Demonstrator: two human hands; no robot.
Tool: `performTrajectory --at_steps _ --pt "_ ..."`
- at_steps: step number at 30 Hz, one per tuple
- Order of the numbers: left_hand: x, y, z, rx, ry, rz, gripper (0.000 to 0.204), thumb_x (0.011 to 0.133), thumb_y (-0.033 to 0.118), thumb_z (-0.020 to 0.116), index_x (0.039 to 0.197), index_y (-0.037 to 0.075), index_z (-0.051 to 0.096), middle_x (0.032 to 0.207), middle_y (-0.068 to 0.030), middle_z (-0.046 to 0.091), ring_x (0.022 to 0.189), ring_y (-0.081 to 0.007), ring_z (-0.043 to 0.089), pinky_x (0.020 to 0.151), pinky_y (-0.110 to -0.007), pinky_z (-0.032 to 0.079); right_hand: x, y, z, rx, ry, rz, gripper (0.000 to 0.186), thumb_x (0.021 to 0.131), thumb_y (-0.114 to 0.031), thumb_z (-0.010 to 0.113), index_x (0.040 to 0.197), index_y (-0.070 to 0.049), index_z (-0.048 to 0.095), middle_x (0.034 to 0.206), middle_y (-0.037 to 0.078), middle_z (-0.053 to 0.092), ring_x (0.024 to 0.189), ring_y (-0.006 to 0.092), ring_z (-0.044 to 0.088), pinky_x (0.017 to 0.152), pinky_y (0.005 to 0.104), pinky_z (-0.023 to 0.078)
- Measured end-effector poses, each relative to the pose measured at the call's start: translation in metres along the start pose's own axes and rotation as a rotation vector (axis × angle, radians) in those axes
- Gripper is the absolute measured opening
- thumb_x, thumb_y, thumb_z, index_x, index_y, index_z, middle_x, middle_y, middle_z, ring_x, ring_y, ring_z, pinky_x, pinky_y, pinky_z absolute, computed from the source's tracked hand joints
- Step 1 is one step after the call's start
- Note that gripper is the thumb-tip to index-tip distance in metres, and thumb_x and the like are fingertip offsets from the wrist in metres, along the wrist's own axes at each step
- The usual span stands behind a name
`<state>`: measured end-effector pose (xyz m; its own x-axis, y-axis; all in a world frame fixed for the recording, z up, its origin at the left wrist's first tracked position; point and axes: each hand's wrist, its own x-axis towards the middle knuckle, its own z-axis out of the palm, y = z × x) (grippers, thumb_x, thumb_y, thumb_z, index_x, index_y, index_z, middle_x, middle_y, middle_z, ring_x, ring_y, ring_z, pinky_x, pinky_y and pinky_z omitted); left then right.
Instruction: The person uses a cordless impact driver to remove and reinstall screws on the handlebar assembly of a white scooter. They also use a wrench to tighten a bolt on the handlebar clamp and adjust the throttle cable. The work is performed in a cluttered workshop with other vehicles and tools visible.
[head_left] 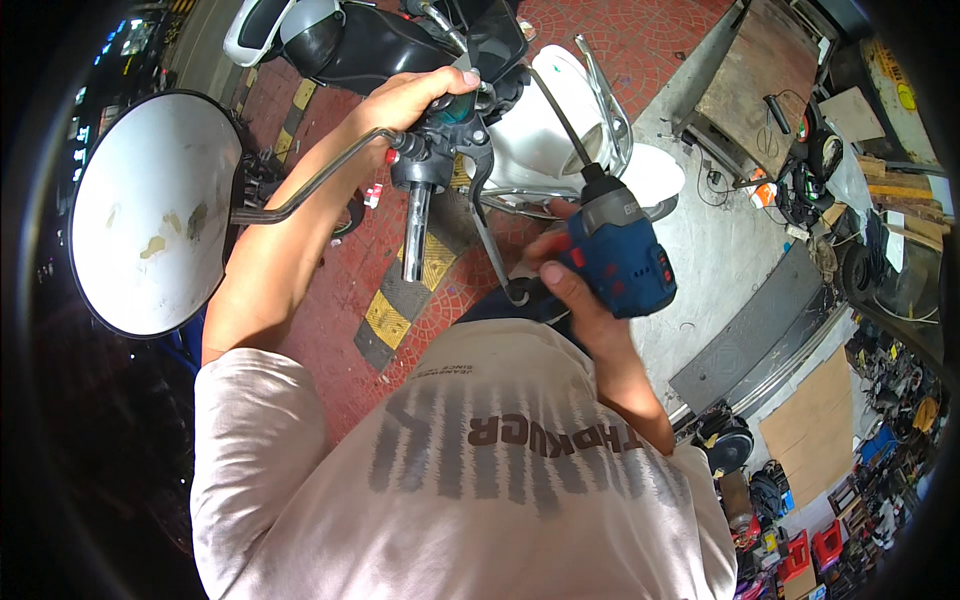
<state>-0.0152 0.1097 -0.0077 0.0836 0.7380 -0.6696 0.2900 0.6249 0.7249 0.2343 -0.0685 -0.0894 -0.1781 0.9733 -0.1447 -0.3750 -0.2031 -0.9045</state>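
Note:
My left hand (pixel 415 98) is closed at the scooter's handlebar (pixel 417 235), beside the brake lever mount; its thumb lies on top and its other fingers are mostly hidden. The bar's end is a bare metal tube without a grip. A black brake lever (pixel 488 235) angles back toward me. In my right hand (pixel 575 285) is a blue cordless impact driver (pixel 622 262), gripped by its handle. Its long thin bit (pixel 562 122) points away from me and to the left, with its tip close to the handlebar's far side.
A large round mirror (pixel 155 215) juts out on the left on a curved stem. Beyond the handlebar are a white body panel (pixel 535 135) and a black seat (pixel 370 50). A worktable (pixel 750 85) stands at the far right. Tools and parts crowd the right side around a cardboard sheet (pixel 815 430).

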Motion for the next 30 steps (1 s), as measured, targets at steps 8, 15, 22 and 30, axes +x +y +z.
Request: performTrajectory --at_steps 8,15,22,30 --pt "-0.001 -0.002 0.009 0.189 0.064 0.030 0.043 0.086 0.040 0.075 0.103 0.000 0.071 0.087 -0.0039 0.070 0.071 -0.0115 0.068 0.063 -0.028 0.057 -0.015 0.010 -0.095 -0.178 0.088 0.043 0.040 0.085 -0.003 0.084 0.122 -0.004 0.069 0.107 0.004 0.073 0.094 0.0137 0.067 0.083 0.0307 0.056" --pt "0.010 -0.008 0.002 0.151 0.050 0.044 0.040 0.088 0.038 0.069 0.105 0.003 0.073 0.088 -0.0042 0.071 0.071 -0.0120 0.067 0.065 -0.027 0.054 -0.003 0.023 -0.088 0.160 -0.042 0.297 0.039 0.078 -0.004 0.078 0.115 0.003 0.067 0.088 0.009 0.071 0.071 0.0185 0.067 0.070 0.0315 0.054" --pt "0.013 -0.010 -0.002 0.166 0.039 0.030 0.039 0.089 0.038 0.067 0.105 0.003 0.072 0.089 -0.0042 0.072 0.070 -0.0128 0.068 0.063 -0.027 0.056 0.020 0.029 -0.077 0.197 -0.128 0.299 0.033 0.078 -0.009 0.075 0.107 0.006 0.067 0.075 0.011 0.069 0.068 0.0202 0.066 0.069 0.0317 0.054" --pt "0.010 -0.007 -0.001 0.143 0.043 0.009 0.041 0.088 0.039 0.069 0.109 0.003 0.072 0.093 -0.0040 0.072 0.077 -0.0126 0.069 0.071 -0.028 0.056 0.036 0.015 -0.080 0.121 -0.151 0.281 0.033 0.076 -0.011 0.078 0.105 0.003 0.069 0.080 0.010 0.071 0.066 0.0188 0.066 0.067 0.0326 0.055"
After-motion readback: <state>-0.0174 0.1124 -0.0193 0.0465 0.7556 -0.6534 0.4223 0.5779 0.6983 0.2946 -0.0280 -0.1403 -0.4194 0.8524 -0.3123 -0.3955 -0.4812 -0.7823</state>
